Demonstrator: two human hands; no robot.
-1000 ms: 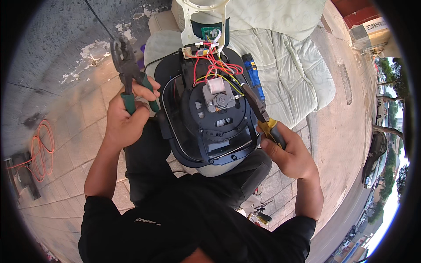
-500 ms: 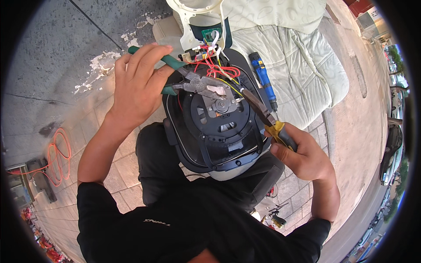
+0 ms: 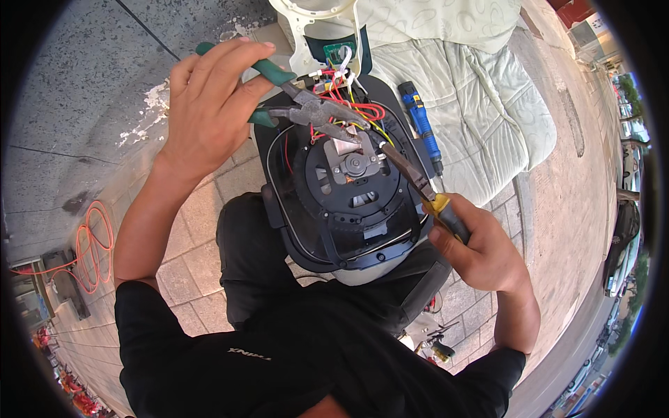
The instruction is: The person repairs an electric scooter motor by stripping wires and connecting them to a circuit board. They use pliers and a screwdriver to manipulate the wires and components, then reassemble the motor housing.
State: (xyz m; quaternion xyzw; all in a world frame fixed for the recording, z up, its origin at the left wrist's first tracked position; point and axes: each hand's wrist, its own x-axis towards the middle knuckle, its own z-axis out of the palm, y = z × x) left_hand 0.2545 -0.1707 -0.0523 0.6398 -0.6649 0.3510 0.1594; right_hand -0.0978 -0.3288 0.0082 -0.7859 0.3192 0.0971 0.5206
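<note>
My left hand is wrapped around green-handled pliers, whose jaws stand apart over the wiring. Below those jaws, a whitish piece rests by the motor plate. My right hand grips yellow-and-black-handled pliers; their jaws point up and left, with the tip beside a yellow-green wire. Whether that tip grips the wire, I cannot tell. Between my legs sits an opened black appliance housing with a round motor mount and looped red wires.
A cream plastic frame with a green circuit board lies beyond the housing, joined by wires. A blue electric screwdriver lies on the pale quilted cloth at right. An orange cord coils on the paving at left.
My left hand has moved up and slightly left with the green-handled pliers. My right hand and its pliers have hardly moved.
</note>
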